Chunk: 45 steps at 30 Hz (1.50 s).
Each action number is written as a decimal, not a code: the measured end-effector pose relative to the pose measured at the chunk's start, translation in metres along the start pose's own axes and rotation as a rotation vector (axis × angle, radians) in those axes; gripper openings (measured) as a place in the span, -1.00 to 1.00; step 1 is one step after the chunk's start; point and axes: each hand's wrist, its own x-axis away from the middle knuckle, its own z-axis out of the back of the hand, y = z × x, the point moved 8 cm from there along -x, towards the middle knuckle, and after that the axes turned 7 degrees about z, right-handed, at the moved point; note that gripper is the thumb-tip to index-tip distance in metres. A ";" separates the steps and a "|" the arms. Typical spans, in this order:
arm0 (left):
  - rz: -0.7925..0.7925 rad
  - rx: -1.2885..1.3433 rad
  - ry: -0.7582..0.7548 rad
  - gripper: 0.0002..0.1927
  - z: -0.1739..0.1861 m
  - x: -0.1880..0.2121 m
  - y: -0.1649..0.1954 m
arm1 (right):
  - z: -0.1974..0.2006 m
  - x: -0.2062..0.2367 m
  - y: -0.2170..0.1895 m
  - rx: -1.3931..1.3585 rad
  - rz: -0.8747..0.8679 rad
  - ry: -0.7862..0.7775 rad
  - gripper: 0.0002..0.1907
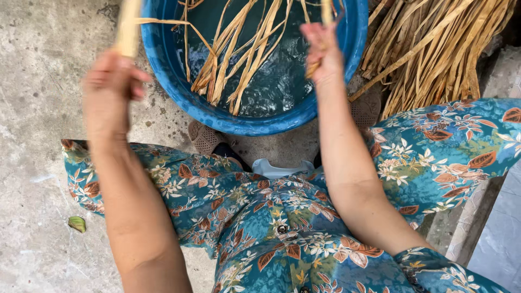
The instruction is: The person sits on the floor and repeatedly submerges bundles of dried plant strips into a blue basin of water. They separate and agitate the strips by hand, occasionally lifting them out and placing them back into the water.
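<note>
1. The left hand (111,81) is clenched around a pale, flat strip (128,27); the fingers are blurred, yet the fist is plainly closed on it.
2. That strip rises straight out of the top of the fist, its long axis running away from the person and off the upper edge of the view.
3. The right hand (321,54) pinches a second strip (326,12), fingers curled shut on it; this strip also points up and away from the fingertips, with a short darker end hanging just below them.
4. Between the two sets of fingers, and just beyond them, sits a blue basin (179,89) of water holding soaking strips (239,59), which fan out with their long axes pointing roughly toward the person.
5. Outward past the right hand's fingers lies a heap of dry strips (434,49) on the floor.
6. Nearer the wrists, floral-print trousers (271,217) cover the knees; a small leaf (77,223) lies on the concrete well beyond the left elbow.
</note>
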 end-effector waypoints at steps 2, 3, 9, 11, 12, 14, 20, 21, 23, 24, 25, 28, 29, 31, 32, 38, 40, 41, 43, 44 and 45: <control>0.078 -0.210 -0.066 -0.76 -0.042 -0.008 -0.027 | -0.046 0.024 0.044 0.193 -0.149 -0.156 -0.43; 0.095 -0.352 -0.079 -0.79 -0.063 -0.011 -0.042 | -0.058 0.037 0.062 0.228 -0.216 -0.157 -0.37; -0.030 -0.914 -0.172 -0.64 -0.146 -0.020 -0.096 | -0.076 0.076 0.137 0.388 -0.224 -0.238 -0.57; -0.094 -0.917 -0.264 -0.68 -0.160 -0.012 -0.095 | -0.052 0.063 0.131 0.356 -0.201 -0.140 -0.64; 0.002 -0.830 -0.353 -0.70 -0.163 -0.009 -0.101 | -0.040 0.053 0.124 0.340 -0.189 -0.093 -0.68; 0.201 -0.643 -0.522 -0.72 -0.167 0.003 -0.113 | -0.019 0.026 0.093 0.136 -0.160 -0.015 -0.72; 0.268 -0.415 -0.381 -0.79 -0.153 -0.011 -0.120 | -0.040 0.034 0.097 0.374 -0.099 -0.126 -0.71; 0.273 -0.369 -0.345 -0.79 -0.150 -0.016 -0.120 | -0.051 0.041 0.104 0.380 -0.094 -0.151 -0.73; 0.280 -0.278 -0.271 -0.75 -0.145 -0.022 -0.118 | -0.070 0.050 0.110 0.391 -0.083 -0.204 -0.76; 0.278 -0.238 -0.306 -0.76 -0.148 -0.022 -0.115 | -0.076 0.050 0.105 0.393 -0.065 -0.203 -0.76; 0.284 -0.198 -0.339 -0.76 -0.150 -0.020 -0.112 | -0.079 0.049 0.096 0.394 -0.055 -0.198 -0.76; 0.382 -0.206 -0.420 -0.76 -0.153 -0.011 -0.107 | -0.086 0.046 0.054 0.364 0.008 -0.265 -0.77; 0.422 -0.226 -0.445 -0.76 -0.154 -0.009 -0.106 | -0.091 0.046 0.044 0.330 0.019 -0.311 -0.75; 0.395 -0.193 -0.494 -0.77 -0.158 -0.006 -0.097 | -0.103 0.050 0.031 0.260 0.037 -0.399 -0.72; 0.377 -0.180 -0.517 -0.76 -0.161 -0.006 -0.093 | -0.106 0.053 0.029 0.262 0.033 -0.393 -0.70; 0.276 -0.143 -0.436 -0.78 -0.162 -0.015 -0.082 | -0.132 0.069 0.042 0.451 0.048 -0.458 -0.71; 0.297 -0.123 -0.465 -0.80 -0.164 -0.014 -0.081 | -0.132 0.070 0.040 0.480 0.024 -0.452 -0.71; 0.309 -0.114 -0.478 -0.80 -0.164 -0.013 -0.081 | -0.132 0.070 0.038 0.473 0.020 -0.458 -0.70; 0.346 -0.044 -0.527 -0.82 -0.165 -0.011 -0.079 | -0.132 0.070 0.031 0.458 0.012 -0.470 -0.69; 0.364 -0.007 -0.553 -0.82 -0.166 -0.009 -0.077 | -0.135 0.071 0.027 0.445 0.026 -0.498 -0.69; 0.364 0.008 -0.578 -0.82 -0.167 -0.008 -0.075 | -0.137 0.072 0.024 0.432 0.036 -0.523 -0.69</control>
